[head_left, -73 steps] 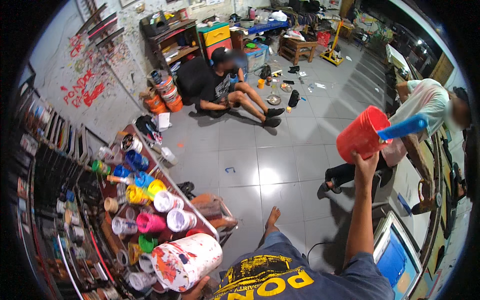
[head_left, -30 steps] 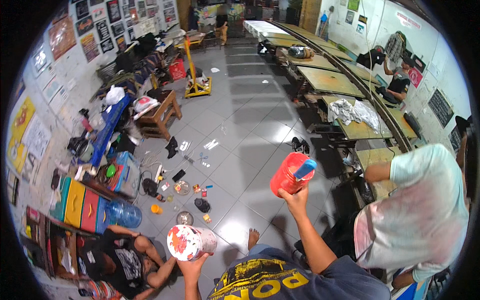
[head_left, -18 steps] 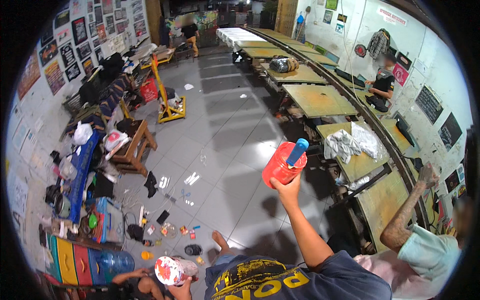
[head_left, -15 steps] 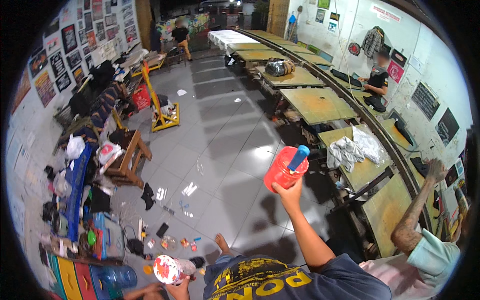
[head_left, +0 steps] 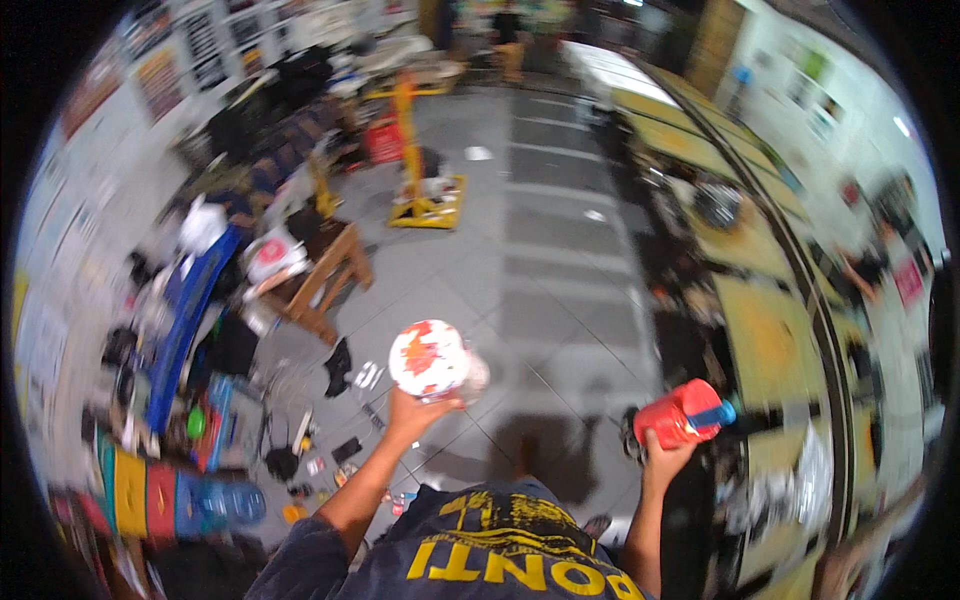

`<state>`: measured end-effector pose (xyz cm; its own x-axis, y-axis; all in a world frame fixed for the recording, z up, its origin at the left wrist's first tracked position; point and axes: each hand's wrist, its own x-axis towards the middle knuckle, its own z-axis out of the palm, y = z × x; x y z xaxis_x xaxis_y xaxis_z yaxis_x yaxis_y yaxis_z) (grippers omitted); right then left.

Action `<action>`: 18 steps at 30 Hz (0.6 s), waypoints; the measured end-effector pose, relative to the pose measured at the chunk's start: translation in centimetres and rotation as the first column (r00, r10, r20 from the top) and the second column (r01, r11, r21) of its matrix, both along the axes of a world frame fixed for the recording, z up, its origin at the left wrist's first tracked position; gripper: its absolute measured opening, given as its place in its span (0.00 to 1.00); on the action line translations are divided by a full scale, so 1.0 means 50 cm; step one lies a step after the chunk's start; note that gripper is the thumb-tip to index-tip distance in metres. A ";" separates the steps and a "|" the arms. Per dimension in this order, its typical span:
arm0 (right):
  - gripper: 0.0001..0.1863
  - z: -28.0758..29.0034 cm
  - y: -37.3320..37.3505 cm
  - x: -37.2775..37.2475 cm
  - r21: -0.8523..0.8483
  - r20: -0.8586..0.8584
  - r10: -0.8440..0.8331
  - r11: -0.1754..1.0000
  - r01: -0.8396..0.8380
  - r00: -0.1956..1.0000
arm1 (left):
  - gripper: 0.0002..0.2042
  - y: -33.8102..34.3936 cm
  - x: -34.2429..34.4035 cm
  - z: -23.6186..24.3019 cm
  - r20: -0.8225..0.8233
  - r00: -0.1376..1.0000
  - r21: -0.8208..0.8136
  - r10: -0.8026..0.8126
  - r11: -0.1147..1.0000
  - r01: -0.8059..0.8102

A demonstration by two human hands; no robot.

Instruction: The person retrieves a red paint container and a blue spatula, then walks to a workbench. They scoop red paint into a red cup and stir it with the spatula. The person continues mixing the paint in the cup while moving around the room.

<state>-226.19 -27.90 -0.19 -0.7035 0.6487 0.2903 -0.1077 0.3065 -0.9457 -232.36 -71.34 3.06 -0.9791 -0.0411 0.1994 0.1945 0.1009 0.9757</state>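
Observation:
My left hand point(head_left: 413, 416) is closed round a white tub point(head_left: 428, 358) whose lid is smeared with red and orange, raised above the tiled floor in front of me. Out to the right, my right hand point(head_left: 668, 460) grips a red tub point(head_left: 663, 420), which is tilted to the right. A blue handle point(head_left: 712, 414) sticks out of its mouth; what it belongs to is hidden inside. The two tubs are well apart, and motion blurs the picture somewhat.
Long printing tables point(head_left: 770, 335) run along the right side. A wooden stool point(head_left: 330, 285), a blue bench point(head_left: 195, 325) and a yellow stand point(head_left: 425, 205) are to the left. A phone point(head_left: 347, 449) and small litter lie on the floor. Someone point(head_left: 870, 265) stands behind the tables.
The view has swung round to the right-hand side's loss, shifting the room rightward. My left hand has lifted the white tub up and forward. The red tub has come lower and farther right.

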 end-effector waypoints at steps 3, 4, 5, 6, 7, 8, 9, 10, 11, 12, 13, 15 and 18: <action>0.48 -0.036 0.015 -0.161 -0.001 -0.060 0.107 0.994 -0.107 0.992 | 0.26 0.055 -0.023 -0.027 0.070 0.979 0.185 0.191 0.962 -0.201; 0.49 -0.051 0.044 -0.227 0.021 -0.058 0.152 0.988 -0.151 0.987 | 0.32 0.069 -0.028 -0.002 0.112 0.970 0.124 0.215 0.966 -0.229; 0.48 -0.025 0.019 -0.296 -0.048 -0.137 0.251 0.965 -0.259 0.958 | 0.36 0.076 -0.029 -0.030 0.109 0.953 0.162 0.283 0.941 -0.298; 0.47 -0.017 0.014 -0.372 0.027 -0.199 0.397 0.916 -0.400 0.896 | 0.40 0.086 -0.029 -0.064 0.109 0.934 0.200 0.341 0.913 -0.356; 0.47 -0.016 0.002 -0.435 0.049 -0.139 0.435 0.900 -0.433 0.890 | 0.42 0.087 -0.020 -0.066 0.143 0.895 0.164 0.423 0.882 -0.443; 0.48 -0.015 -0.016 -0.499 0.072 -0.079 0.474 0.880 -0.469 0.877 | 0.44 0.088 -0.008 -0.061 0.177 0.845 0.125 0.504 0.841 -0.527; 0.48 -0.008 -0.030 -0.561 0.061 -0.056 0.551 0.834 -0.548 0.833 | 0.46 0.087 0.000 -0.058 0.209 0.789 0.085 0.578 0.793 -0.603; 0.47 -0.010 -0.029 -0.633 0.053 -0.040 0.625 0.780 -0.623 0.779 | 0.46 0.105 -0.003 -0.072 0.205 0.736 0.062 0.645 0.742 -0.667; 0.46 -0.002 -0.055 -0.691 0.092 -0.008 0.648 0.759 -0.645 0.762 | 0.46 0.105 0.001 -0.068 0.198 0.681 0.035 0.705 0.689 -0.724; 0.43 0.004 -0.090 -0.751 0.152 -0.011 0.675 0.730 -0.666 0.738 | 0.46 0.118 0.006 -0.073 0.198 0.623 0.014 0.757 0.634 -0.773; 0.40 -0.022 -0.105 -0.824 0.154 -0.031 0.739 0.669 -0.727 0.673 | 0.48 0.131 0.007 -0.093 0.208 0.592 0.028 0.779 0.600 -0.800; 0.38 -0.022 -0.200 -0.874 0.207 -0.026 0.782 0.613 -0.762 0.622 | 0.49 0.132 -0.010 -0.150 0.185 0.469 -0.092 0.864 0.490 -0.867; 0.34 -0.025 -0.291 -0.977 0.321 -0.016 0.797 0.576 -0.752 0.604 | 0.52 0.131 -0.039 -0.131 0.224 0.354 -0.195 0.908 0.397 -0.897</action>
<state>-275.06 -42.46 -1.42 -0.8357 -0.2398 0.4941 -0.5458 0.2625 -0.7957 -234.30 -64.80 -3.47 -0.3625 -0.9318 -0.0208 -0.2809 0.0880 0.9557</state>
